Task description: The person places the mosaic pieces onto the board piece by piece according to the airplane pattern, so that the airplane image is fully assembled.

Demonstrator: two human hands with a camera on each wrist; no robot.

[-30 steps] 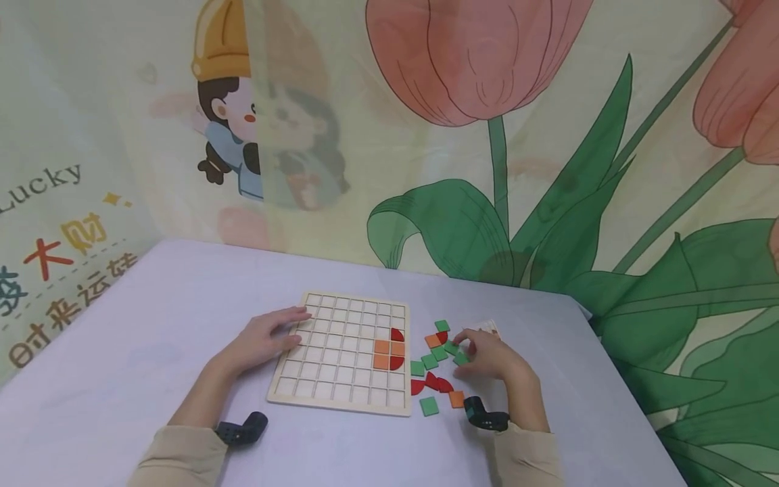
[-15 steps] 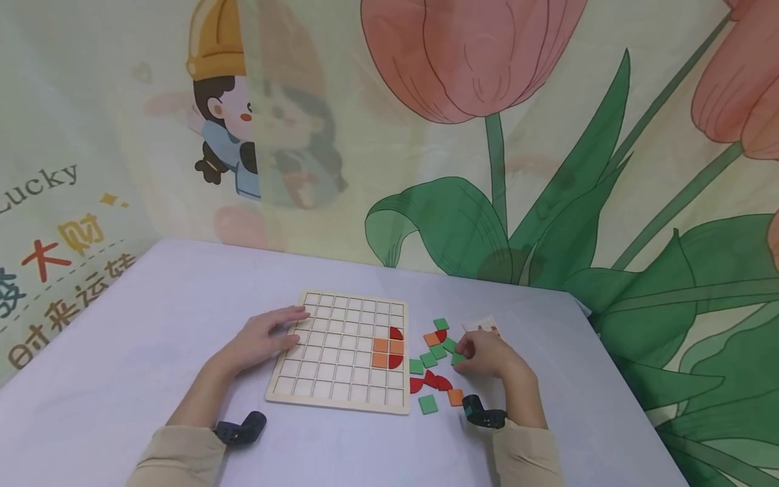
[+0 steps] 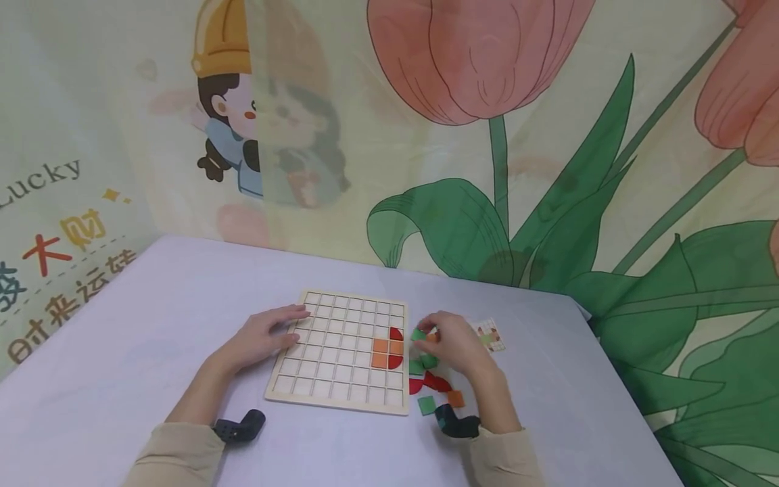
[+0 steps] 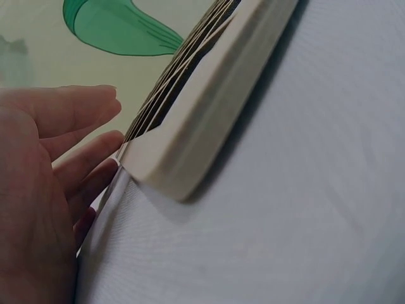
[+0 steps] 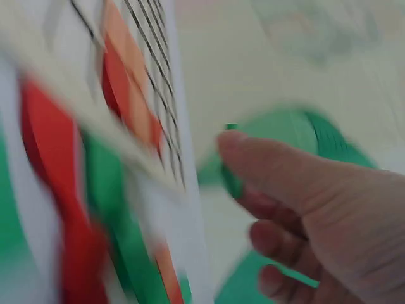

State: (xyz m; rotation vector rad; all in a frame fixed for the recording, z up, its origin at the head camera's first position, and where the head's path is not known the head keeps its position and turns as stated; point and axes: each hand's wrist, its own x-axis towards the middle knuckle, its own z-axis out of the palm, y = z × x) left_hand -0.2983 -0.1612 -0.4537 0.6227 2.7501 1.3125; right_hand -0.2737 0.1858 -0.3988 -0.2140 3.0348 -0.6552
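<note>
A wooden grid board (image 3: 341,353) lies on the table with orange squares (image 3: 380,346) and red quarter-round tiles (image 3: 396,362) set in cells near its right edge. My left hand (image 3: 258,339) rests along the board's left edge, fingers extended; the left wrist view has its fingertips beside the frame's corner. Between thumb and fingers, my right hand (image 3: 458,343) pinches a green square tile (image 5: 232,180), raised just off the board's right edge. Under and around that hand lie loose tiles, some partly hidden by it.
Loose pieces right of the board include a green square (image 3: 427,405), an orange square (image 3: 455,398) and red quarter-rounds (image 3: 437,383). A small printed card (image 3: 490,335) lies beyond the right hand. A patterned cloth (image 3: 438,203) hangs behind the table.
My right hand has picked up a green tile from the loose pieces and carried it left towards the board, uncovering the card. The left hand stays at the board's edge.
</note>
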